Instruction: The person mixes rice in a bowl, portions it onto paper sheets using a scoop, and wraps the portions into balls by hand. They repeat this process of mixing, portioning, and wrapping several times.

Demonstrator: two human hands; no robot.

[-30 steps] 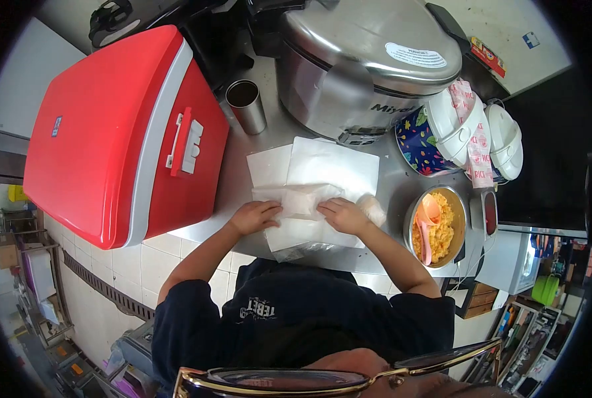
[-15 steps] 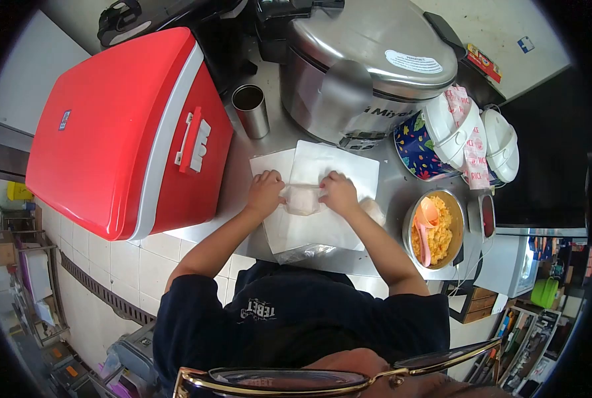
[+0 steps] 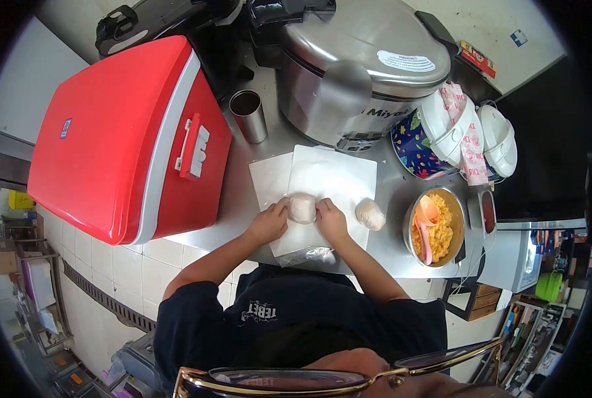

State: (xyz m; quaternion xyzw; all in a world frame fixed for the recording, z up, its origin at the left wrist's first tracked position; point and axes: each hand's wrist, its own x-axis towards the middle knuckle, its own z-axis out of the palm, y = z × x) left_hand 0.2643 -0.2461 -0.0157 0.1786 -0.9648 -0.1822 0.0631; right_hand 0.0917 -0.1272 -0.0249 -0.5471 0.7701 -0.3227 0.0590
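Note:
A small rounded packet in whitish wrapping [image 3: 302, 209] sits on white paper sheets [image 3: 336, 172] at the middle of the steel table. My left hand [image 3: 270, 222] pinches the packet's left side, its fingers closed. From the right, my right hand [image 3: 331, 220] grips the opposite edge in the same way. What is inside the wrapping cannot be made out. Just beyond my right hand, a second wrapped round packet [image 3: 370, 215] lies at the sheets' right edge.
A red cooler box [image 3: 117, 139] stands left, beside a steel tumbler [image 3: 249, 117]. A large rice cooker [image 3: 362, 73] is behind. To the right are a bowl of yellow-orange food [image 3: 444, 229] with a pink spoon [image 3: 426, 222] and a patterned container [image 3: 415, 146].
My hands have drawn back toward my body, their grip lower on the packet's sides. The packet looks rounder and more compact, and the second packet is now uncovered by my right arm.

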